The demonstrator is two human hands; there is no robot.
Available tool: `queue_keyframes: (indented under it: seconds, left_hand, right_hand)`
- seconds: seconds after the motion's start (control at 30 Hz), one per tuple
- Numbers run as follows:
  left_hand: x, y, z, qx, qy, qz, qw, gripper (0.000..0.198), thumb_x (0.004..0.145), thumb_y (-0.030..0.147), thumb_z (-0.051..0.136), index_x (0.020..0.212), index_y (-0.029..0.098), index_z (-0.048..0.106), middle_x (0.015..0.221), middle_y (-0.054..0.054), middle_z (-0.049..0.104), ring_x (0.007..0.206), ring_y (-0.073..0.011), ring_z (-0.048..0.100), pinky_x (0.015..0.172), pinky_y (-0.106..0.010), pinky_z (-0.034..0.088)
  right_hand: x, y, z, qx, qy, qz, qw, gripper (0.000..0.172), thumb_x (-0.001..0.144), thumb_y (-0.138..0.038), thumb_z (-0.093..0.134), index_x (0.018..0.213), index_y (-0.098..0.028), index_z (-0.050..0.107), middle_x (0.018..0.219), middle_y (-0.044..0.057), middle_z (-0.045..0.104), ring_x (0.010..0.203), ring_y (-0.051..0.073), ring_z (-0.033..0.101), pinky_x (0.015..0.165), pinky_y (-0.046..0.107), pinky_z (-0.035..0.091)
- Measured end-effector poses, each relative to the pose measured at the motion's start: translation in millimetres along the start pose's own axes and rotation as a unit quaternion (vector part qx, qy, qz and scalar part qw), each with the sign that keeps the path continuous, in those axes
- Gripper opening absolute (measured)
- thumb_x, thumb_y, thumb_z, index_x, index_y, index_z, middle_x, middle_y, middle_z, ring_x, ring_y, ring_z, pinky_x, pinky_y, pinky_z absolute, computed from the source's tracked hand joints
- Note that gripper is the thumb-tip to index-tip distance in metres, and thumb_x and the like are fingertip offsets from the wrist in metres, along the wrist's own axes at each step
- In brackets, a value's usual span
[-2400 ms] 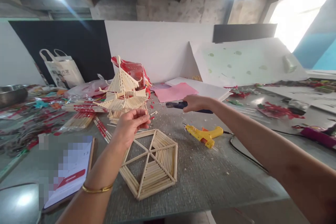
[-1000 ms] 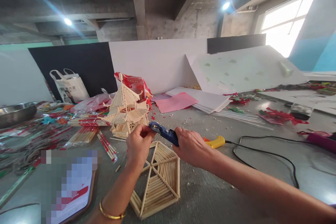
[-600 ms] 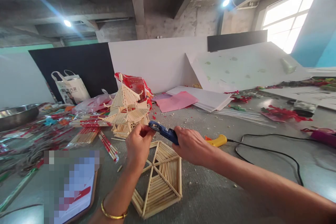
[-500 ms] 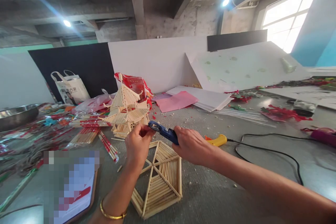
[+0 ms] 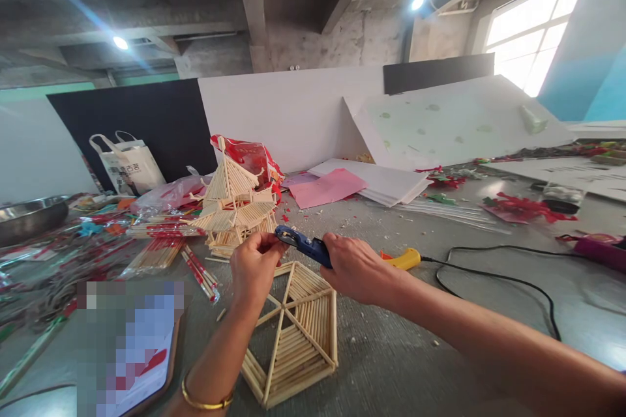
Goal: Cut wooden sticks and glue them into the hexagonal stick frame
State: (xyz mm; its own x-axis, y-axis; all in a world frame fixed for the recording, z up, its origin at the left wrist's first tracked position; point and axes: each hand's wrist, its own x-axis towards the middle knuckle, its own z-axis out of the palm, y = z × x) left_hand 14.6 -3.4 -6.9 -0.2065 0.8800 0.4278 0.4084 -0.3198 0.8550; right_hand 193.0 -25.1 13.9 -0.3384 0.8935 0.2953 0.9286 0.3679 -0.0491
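My right hand (image 5: 359,267) is wrapped round a pair of blue hand cutters (image 5: 306,246), whose head points left. Close against that head, my left hand (image 5: 257,267) is closed in a pinch; whatever its fingertips hold is hidden or too small to make out. Below both hands lies a flat hexagonal frame of wooden sticks (image 5: 303,345). Some of its triangular sections are filled with rows of sticks, while others on the left are open. Just behind my left hand stands a tiered stick pavilion (image 5: 235,199).
A yellow glue gun (image 5: 408,259) with a black cord lies right of my right hand. Wrapped stick bundles (image 5: 199,273) and a phone (image 5: 147,352) lie left. Behind are pink paper (image 5: 327,187), white boards (image 5: 376,179) and a metal bowl (image 5: 32,218).
The view has shifted slightly. Both hands keep nearly the same pose, with the cutters' head still at my left fingertips.
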Motion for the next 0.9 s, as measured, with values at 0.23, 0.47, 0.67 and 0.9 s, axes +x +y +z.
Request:
queue_keyframes:
  seconds: [0.23, 0.47, 0.67, 0.9]
  left_hand:
    - [-2, 5, -1.7, 0.080, 0.020, 0.016, 0.996, 0.022, 0.064, 0.041, 0.064, 0.067, 0.020, 0.059, 0.054, 0.003, 0.060, 0.052, -0.0141, 0.056, 0.053, -0.024, 0.039]
    - [-6, 13, -3.2, 0.136, 0.072, 0.048, 0.987, 0.016, 0.066, 0.036, 0.062, 0.064, 0.020, 0.059, 0.056, 0.003, 0.062, 0.055, -0.0143, 0.057, 0.057, -0.024, 0.038]
    - [-4, 13, -4.8, 0.108, 0.071, 0.046, 0.991, 0.017, 0.065, 0.037, 0.063, 0.064, 0.020, 0.059, 0.054, 0.003, 0.060, 0.052, -0.0137, 0.056, 0.055, -0.024, 0.038]
    - [2, 4, -3.5, -0.062, -0.008, -0.011, 0.998, 0.023, 0.061, 0.039, 0.066, 0.067, 0.018, 0.058, 0.050, 0.005, 0.056, 0.044, -0.0107, 0.051, 0.045, -0.021, 0.039]
  right_hand:
    - [0, 0, 0, -0.007, -0.003, 0.001, 1.000, 0.015, 0.075, -0.028, 0.041, 0.081, -0.016, 0.048, 0.069, 0.006, 0.059, 0.056, 0.015, 0.053, 0.050, 0.027, 0.020]
    - [0, -5, -5, 0.006, -0.018, -0.006, 1.000, 0.016, 0.075, -0.026, 0.039, 0.082, -0.015, 0.048, 0.074, 0.008, 0.061, 0.061, 0.016, 0.056, 0.053, 0.027, 0.023]
    - [1, -5, -5, 0.025, -0.025, -0.011, 0.999, 0.013, 0.075, -0.024, 0.040, 0.080, -0.015, 0.047, 0.072, 0.007, 0.060, 0.059, 0.015, 0.055, 0.053, 0.027, 0.023]
    - [2, -4, -6, 0.028, -0.007, -0.010, 1.000, 0.012, 0.074, -0.024, 0.040, 0.080, -0.015, 0.046, 0.072, 0.006, 0.059, 0.058, 0.014, 0.053, 0.052, 0.026, 0.022]
